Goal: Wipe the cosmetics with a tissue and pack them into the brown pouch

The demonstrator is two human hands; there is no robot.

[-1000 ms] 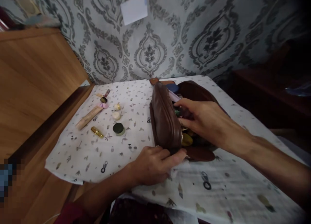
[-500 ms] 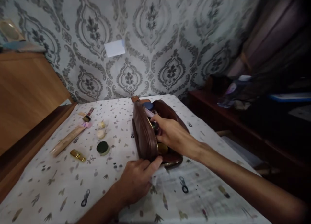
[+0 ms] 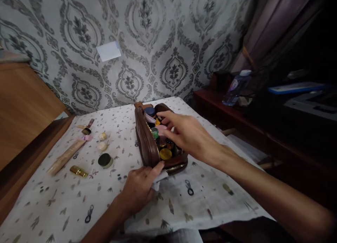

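I can read no words, numbers or brands here — the label (image 3: 233, 84) on the clear bottle (image 3: 238, 89) to my right is too small and blurred. Any print on the beige tube (image 3: 67, 157) to my left, or on the yellow lid (image 3: 165, 153) inside my brown bag (image 3: 144, 139) — equally illegible.

Bare L hand (image 3: 140, 185) low, approx. centre, palm down, one digit (image 3: 158, 169) stretched fwd, rest curled under; grip hard to tell. Bare L forearm (image 3: 112, 215) slants up from bottom edge. Bare R hand (image 3: 185, 132) higher, thumb (image 3: 171, 136) & index (image 3: 167, 115) spread w/ gap btwn, rest bent. Bare R forearm (image 3: 250, 178) reaches in diag. from lower R.
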